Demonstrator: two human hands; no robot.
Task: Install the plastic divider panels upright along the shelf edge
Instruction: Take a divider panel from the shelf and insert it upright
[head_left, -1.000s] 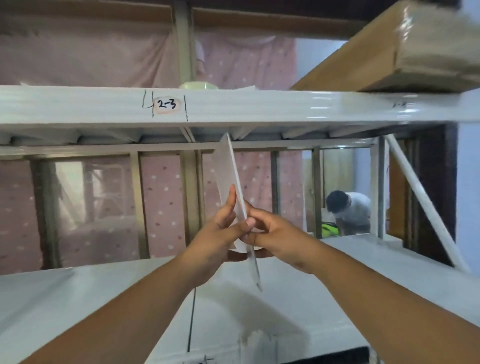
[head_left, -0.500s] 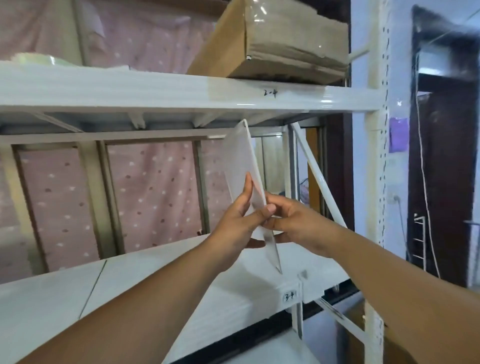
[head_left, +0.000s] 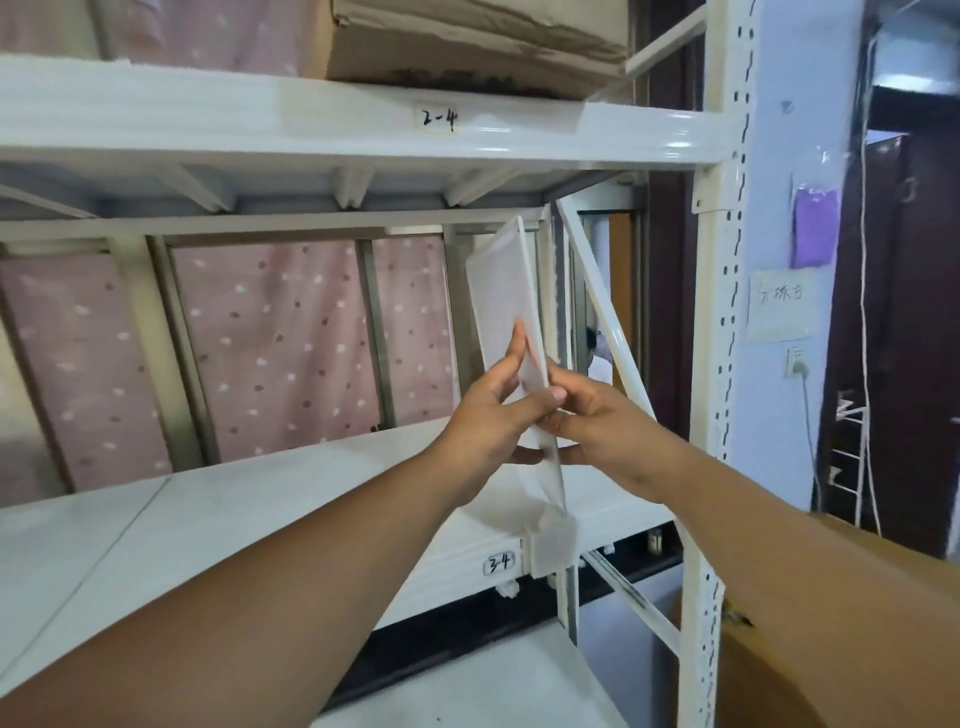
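A translucent white plastic divider panel (head_left: 503, 291) stands nearly upright, leaning a little left, above the front edge of the white shelf (head_left: 249, 519). My left hand (head_left: 488, 421) grips its left face with fingers spread up the panel. My right hand (head_left: 597, 421) pinches its front edge from the right. The panel's lower front corner points down at a translucent clip (head_left: 551, 545) hooked over the shelf edge, beside the label "3-4" (head_left: 500, 563). I cannot tell whether the corner touches the clip.
The upper shelf beam (head_left: 363, 130), labelled "2-4", carries a cardboard box (head_left: 467, 41). A white perforated upright (head_left: 722, 312) and a diagonal brace (head_left: 608, 322) stand just right of the panel. Pink dotted fabric (head_left: 280, 343) hangs behind the rack. A person is partly visible through the rack.
My view and both hands have shifted right along the shelf, from label 2-3 to the 2-4 and 3-4 bay. The panel has come down toward the clip on the edge.
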